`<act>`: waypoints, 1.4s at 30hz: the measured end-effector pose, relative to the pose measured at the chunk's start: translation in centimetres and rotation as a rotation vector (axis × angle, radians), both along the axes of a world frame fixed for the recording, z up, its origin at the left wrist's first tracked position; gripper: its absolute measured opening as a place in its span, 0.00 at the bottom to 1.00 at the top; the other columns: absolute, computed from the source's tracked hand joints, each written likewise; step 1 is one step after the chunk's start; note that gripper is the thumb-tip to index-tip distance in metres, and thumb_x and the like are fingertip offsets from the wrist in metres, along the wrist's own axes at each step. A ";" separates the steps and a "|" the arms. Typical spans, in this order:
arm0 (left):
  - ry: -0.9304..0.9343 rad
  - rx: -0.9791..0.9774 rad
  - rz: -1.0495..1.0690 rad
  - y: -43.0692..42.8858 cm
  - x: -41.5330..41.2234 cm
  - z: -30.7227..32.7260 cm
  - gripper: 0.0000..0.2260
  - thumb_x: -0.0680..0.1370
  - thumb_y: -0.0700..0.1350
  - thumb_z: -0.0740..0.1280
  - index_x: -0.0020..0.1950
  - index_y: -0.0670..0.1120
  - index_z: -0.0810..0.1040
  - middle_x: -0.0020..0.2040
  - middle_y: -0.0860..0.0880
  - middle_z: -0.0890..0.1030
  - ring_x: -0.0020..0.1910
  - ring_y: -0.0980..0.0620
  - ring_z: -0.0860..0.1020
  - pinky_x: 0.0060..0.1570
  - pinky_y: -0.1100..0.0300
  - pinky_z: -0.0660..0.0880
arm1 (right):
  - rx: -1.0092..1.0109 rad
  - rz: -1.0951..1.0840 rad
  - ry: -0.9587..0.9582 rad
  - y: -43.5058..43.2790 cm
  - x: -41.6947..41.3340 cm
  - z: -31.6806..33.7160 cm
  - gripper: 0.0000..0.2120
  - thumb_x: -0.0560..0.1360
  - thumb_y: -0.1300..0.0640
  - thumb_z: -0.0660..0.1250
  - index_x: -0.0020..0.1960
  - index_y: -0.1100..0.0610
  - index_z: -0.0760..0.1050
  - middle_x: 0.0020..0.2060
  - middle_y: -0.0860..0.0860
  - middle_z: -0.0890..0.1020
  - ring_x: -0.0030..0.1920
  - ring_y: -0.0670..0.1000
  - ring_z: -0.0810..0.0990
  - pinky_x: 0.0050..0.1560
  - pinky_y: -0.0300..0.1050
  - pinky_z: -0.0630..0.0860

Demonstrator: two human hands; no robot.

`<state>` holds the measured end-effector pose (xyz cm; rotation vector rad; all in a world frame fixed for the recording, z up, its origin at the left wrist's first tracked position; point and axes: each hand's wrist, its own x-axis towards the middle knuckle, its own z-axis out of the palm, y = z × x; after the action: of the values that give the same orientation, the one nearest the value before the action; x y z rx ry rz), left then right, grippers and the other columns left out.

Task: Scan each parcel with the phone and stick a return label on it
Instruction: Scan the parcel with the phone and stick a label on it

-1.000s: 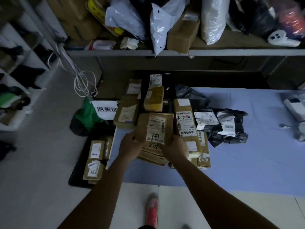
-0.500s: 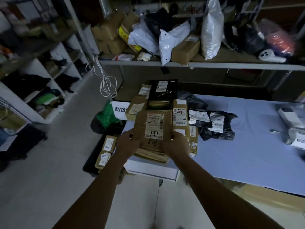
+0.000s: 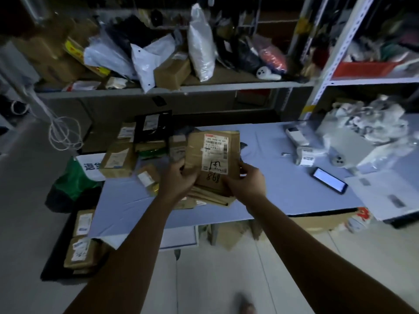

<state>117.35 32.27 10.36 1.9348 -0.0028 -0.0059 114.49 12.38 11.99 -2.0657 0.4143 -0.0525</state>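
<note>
Gripping the parcel stack (image 3: 213,159) from both sides, left hand (image 3: 179,180) and right hand (image 3: 248,180) curled round its lower edges. Beneath the stack, the bench (image 3: 283,196); well right of it, a lit phone (image 3: 330,180).

Metal shelving (image 3: 226,87), pale floor (image 3: 25,223) (dim)

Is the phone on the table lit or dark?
Lit: the phone lies flat, face up on the blue table, screen glowing pale.

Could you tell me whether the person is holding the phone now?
No, the phone lies on the table; left hand and right hand hold parcels.
</note>
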 end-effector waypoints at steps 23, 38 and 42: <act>0.266 0.141 -0.031 -37.5 10.8 -14.2 0.17 0.77 0.59 0.70 0.63 0.57 0.78 0.49 0.47 0.80 0.47 0.51 0.81 0.46 0.53 0.81 | 0.066 -0.062 0.199 -37.4 12.1 -14.2 0.16 0.71 0.46 0.73 0.58 0.42 0.81 0.45 0.40 0.84 0.44 0.45 0.85 0.45 0.53 0.84; 0.296 0.123 0.057 -39.7 17.5 -15.2 0.44 0.57 0.55 0.86 0.69 0.54 0.72 0.62 0.51 0.79 0.60 0.54 0.79 0.62 0.51 0.77 | -0.650 0.228 0.548 -47.7 16.9 -20.4 0.43 0.68 0.42 0.77 0.76 0.52 0.61 0.69 0.56 0.70 0.69 0.59 0.69 0.64 0.57 0.72; 0.285 0.129 0.161 -40.8 16.4 -15.3 0.41 0.58 0.52 0.87 0.67 0.53 0.72 0.57 0.59 0.79 0.52 0.70 0.77 0.50 0.77 0.72 | -0.732 0.310 0.504 -49.7 17.4 -21.8 0.41 0.69 0.34 0.74 0.71 0.54 0.64 0.63 0.56 0.72 0.64 0.58 0.72 0.57 0.55 0.76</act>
<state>133.80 -8.48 -4.92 2.0425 0.3504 -0.1783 131.88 -37.32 -9.82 -2.8485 0.4057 0.5937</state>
